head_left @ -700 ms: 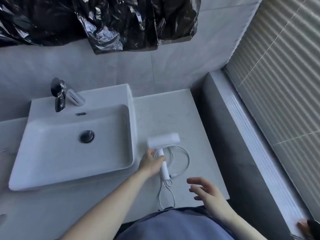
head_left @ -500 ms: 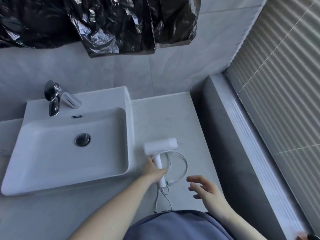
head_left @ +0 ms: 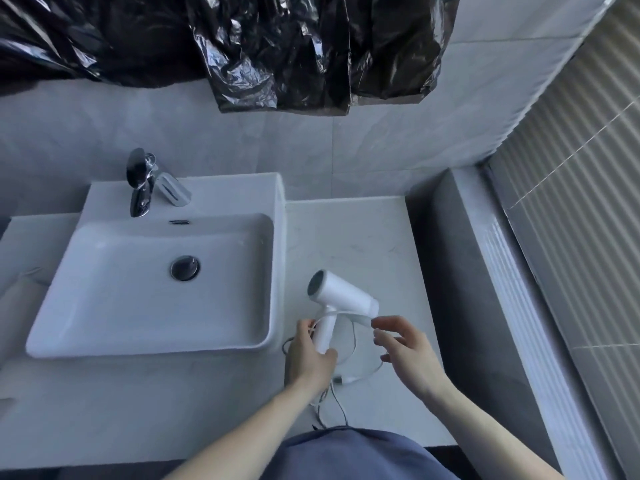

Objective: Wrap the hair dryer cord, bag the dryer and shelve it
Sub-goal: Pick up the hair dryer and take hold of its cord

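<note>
A white hair dryer (head_left: 341, 295) is lifted off the white counter (head_left: 346, 233), right of the sink, its barrel tilted up to the left. My left hand (head_left: 310, 355) grips its handle from below. My right hand (head_left: 403, 348) pinches the white cord (head_left: 360, 318) just under the barrel's right end, thumb and forefinger closed on it. The rest of the cord loops loosely on the counter below the hands and runs toward the front edge.
A white rectangular sink (head_left: 159, 282) with a chrome tap (head_left: 140, 181) and a soap dish (head_left: 173, 190) fills the left. Black plastic sheeting (head_left: 277, 46) hangs on the tiled wall. A grey ledge (head_left: 460, 271) and window blinds (head_left: 581, 202) bound the right.
The dryer has been raised from lying flat on the counter and tilted. My right hand came in from the lower right and took hold of the cord.
</note>
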{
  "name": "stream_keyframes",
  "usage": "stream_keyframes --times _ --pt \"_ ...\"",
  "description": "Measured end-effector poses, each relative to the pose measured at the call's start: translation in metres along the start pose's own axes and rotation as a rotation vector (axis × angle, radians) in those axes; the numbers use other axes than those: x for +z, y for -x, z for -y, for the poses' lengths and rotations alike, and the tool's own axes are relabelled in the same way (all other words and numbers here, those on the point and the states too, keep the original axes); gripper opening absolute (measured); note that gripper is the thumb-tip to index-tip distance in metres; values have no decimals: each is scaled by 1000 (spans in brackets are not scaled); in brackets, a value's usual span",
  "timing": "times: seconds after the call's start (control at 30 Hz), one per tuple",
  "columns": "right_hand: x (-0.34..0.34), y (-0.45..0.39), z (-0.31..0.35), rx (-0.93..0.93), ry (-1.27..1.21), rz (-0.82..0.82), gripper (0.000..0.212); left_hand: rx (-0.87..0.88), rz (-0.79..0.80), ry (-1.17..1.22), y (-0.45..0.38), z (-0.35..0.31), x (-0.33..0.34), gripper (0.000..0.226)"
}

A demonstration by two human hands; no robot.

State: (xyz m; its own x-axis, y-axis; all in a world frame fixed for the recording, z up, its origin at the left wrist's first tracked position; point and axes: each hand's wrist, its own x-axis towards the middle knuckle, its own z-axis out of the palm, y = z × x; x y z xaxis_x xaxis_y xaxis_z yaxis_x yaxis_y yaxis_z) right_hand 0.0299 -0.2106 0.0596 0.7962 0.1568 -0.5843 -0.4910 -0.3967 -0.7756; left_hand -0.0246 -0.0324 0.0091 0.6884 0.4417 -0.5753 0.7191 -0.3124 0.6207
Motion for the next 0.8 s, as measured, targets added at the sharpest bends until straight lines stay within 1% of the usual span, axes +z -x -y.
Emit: stream_keyframes --times 0.03,0.1,0.13,0.2,0.23,0.3,0.33,0.4,0.47,0.53,0.67,0.7,0.8 --pt "5 0 4 6 7 7 19 16 2 20 9 -1 -3 43" --pt "17 2 11 28 0 35 27 70 -6 62 24 3 -6 50" --pt "24 4 14 45 -27 64 30 98 -14 84 32 6 -8 56" --pt "37 11 21 88 -103 131 29 128 -17 136 46 7 -17 70" --pt "44 14 22 105 -137 154 32 133 -8 164 53 7 -23 73" --pt "59 19 22 134 -219 175 44 154 5 204 65 9 -37 74" --pt "67 22 22 143 -271 184 46 174 5 223 72 11 -44 75" --pt "84 30 22 123 -368 220 41 217 12 236 78 19 -55 76" --pt "99 40 22 93 -473 259 38 218 47 240 87 27 -67 74" --pt "111 50 21 82 -570 283 37 238 87 219 93 37 -78 74" --pt "134 70 19 48 -626 323 34 310 160 81 104 65 -109 92" --pt "142 77 20 54 -650 320 32 331 183 51 108 72 -120 93" --pt "169 93 18 61 -670 272 34 427 261 -65 120 91 -157 78"
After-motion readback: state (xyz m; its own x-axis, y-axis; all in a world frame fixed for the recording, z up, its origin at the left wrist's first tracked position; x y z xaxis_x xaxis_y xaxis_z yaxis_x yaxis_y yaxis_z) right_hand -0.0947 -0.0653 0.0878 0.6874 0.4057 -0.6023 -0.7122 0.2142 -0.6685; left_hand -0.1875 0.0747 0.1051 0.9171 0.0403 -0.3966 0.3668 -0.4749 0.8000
